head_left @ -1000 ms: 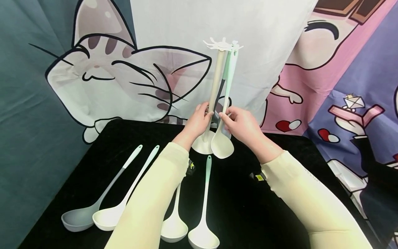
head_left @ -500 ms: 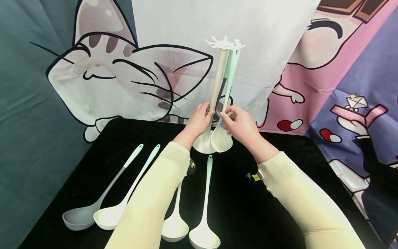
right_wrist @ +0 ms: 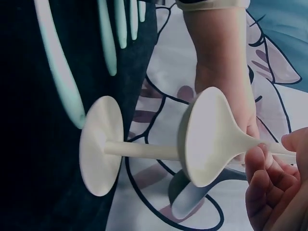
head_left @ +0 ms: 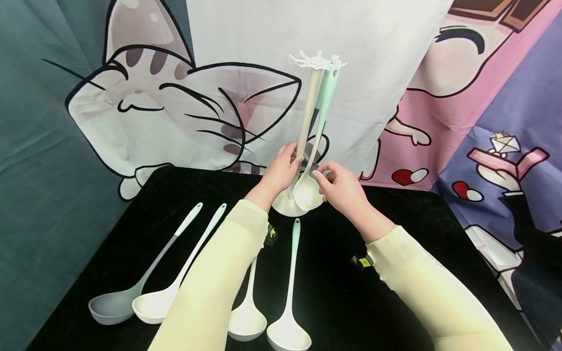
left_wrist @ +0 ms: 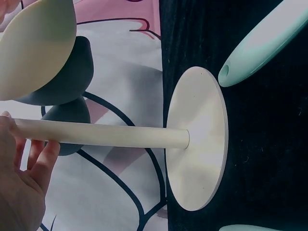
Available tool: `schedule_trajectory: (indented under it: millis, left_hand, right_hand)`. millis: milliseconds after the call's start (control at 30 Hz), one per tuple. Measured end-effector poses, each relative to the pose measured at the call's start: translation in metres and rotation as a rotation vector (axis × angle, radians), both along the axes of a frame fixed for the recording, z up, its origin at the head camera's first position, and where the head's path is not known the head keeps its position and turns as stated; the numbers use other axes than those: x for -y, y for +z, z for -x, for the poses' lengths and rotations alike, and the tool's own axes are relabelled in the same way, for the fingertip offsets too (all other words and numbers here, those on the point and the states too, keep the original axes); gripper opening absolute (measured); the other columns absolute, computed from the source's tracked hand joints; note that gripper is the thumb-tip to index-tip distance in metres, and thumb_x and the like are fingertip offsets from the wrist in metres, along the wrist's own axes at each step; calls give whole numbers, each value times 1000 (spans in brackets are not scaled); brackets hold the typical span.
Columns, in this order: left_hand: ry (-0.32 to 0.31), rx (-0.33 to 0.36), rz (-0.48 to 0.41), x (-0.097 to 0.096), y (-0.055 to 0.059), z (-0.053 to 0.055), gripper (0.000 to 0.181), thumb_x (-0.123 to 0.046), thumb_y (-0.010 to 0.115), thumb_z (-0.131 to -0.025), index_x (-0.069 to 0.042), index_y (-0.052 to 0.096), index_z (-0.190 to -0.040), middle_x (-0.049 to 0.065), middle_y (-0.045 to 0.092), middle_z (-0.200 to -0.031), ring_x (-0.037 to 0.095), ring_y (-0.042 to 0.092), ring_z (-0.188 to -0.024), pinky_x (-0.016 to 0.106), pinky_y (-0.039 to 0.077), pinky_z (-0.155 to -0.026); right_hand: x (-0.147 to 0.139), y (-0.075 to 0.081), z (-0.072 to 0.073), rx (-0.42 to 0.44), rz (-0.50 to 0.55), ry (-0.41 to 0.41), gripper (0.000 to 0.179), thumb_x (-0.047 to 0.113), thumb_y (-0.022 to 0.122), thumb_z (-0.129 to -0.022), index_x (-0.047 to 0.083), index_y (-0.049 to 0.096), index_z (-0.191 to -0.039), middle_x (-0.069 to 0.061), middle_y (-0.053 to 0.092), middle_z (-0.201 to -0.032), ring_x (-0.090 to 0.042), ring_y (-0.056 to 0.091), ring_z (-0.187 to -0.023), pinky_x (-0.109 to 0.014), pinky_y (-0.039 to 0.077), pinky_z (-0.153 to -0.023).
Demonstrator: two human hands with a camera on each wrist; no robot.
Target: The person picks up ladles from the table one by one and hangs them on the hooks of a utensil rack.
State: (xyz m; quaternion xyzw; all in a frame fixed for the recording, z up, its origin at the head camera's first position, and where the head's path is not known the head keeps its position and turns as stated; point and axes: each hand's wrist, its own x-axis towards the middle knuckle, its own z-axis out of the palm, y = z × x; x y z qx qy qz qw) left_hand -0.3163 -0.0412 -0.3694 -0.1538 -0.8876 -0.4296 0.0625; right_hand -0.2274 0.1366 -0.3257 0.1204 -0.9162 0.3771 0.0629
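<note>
A cream utensil stand (head_left: 304,127) with a round base and a crown of hooks stands upright at the table's back. My left hand (head_left: 281,169) grips its pole low down; in the left wrist view the left hand's fingers (left_wrist: 44,166) curl round the pole. From the hooks hangs a white ladle (head_left: 309,192) with a mint handle, its bowl before the base. Just right of its neck is my right hand (head_left: 344,187), thumb and fingertips apart and loosely bent. Behind the white ladle hangs a grey ladle (right_wrist: 188,195), partly hidden.
On the black tabletop (head_left: 351,292) lie a grey ladle (head_left: 111,307) and a white ladle (head_left: 153,307) at left. Two more white ladles, one nearer my left sleeve (head_left: 247,321) and one beside it (head_left: 289,331), lie in front. A printed cloth (head_left: 246,29) hangs behind.
The hanging white ladle's bowl has swung left and slightly up towards the pole. My right hand has let go of its neck and dropped slightly. The left hand keeps its grip.
</note>
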Motion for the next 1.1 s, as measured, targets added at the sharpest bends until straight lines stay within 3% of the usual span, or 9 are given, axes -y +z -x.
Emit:
schedule_trajectory:
  millis: [367, 767, 933, 1033, 1100]
  left_hand:
    - [1, -18, -11, -1, 0, -1, 47, -39, 45, -106, -22, 37, -149, 5, 48, -131, 21, 60, -113, 41, 51, -89]
    - [-8, -18, -40, -1, -2, 1, 44, -36, 46, -106, -23, 39, -147, 4, 48, -128, 20, 60, -108, 41, 50, -89]
    - [-9, -10, -43, -1, -2, 1, 45, -37, 45, -106, -23, 38, -148, 5, 47, -130, 20, 60, -109, 40, 50, -90]
    - [-11, -3, -43, -1, -2, 1, 46, -37, 44, -106, -23, 37, -149, 5, 47, -130, 20, 59, -111, 40, 50, -90]
    - [-13, 4, -43, -1, -1, 1, 46, -38, 44, -106, -23, 37, -148, 5, 46, -130, 20, 59, -111, 40, 50, -90]
  right_hand:
    - [-20, -28, -29, -14, -59, 6, 27, 47, 57, -99, 21, 64, -100, 2, 62, -70, -14, 62, -59, -35, 49, -59]
    - [-48, -57, -66, -54, -236, -10, 17, 38, 62, -98, 22, 66, -101, 6, 61, -84, -13, 56, -72, -34, 48, -66]
    - [-59, -66, -76, -96, -325, 30, 37, 41, 63, -97, 14, 63, -122, -4, 65, -115, -22, 62, -101, -44, 50, -88]
    - [-65, -69, -81, -123, -364, 63, 54, 48, 61, -96, 11, 57, -134, -10, 59, -133, -27, 54, -123, -51, 41, -103]
    - [-69, -70, -84, -146, -391, 84, 61, 52, 59, -96, 10, 53, -139, -11, 55, -140, -30, 50, -130, -52, 37, -108]
